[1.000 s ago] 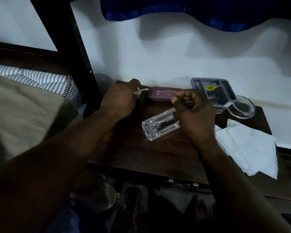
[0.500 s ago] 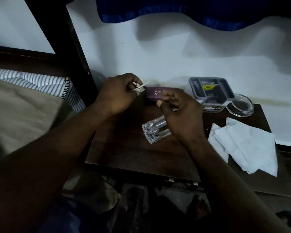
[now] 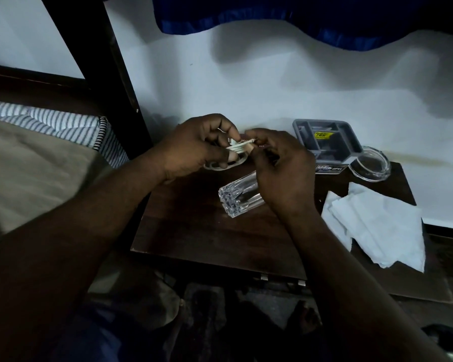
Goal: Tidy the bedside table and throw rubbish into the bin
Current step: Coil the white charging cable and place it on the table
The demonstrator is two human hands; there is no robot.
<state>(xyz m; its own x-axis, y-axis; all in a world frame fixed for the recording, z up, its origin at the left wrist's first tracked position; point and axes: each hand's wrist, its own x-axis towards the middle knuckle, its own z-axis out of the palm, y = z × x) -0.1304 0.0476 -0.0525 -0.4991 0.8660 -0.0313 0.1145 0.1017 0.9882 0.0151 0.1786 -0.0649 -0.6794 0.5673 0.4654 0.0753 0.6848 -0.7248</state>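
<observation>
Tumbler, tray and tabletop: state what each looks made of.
Tumbler: clear ribbed glass, possibly acrylic; see-through with bright glints. Tray: matte grey moulded plastic, judging by its divided compartments. Tabletop: dark wood or wood-look laminate, with faint grain.

Wall [image 3: 272, 82]: white, behind the table.
Curtain [image 3: 285, 14]: blue, hanging along the top edge.
Bed frame post [image 3: 100, 64]: dark, slanting at upper left.
Mattress [image 3: 63, 124]: striped, left.
Blanket [image 3: 32, 173]: tan, on the mattress.
</observation>
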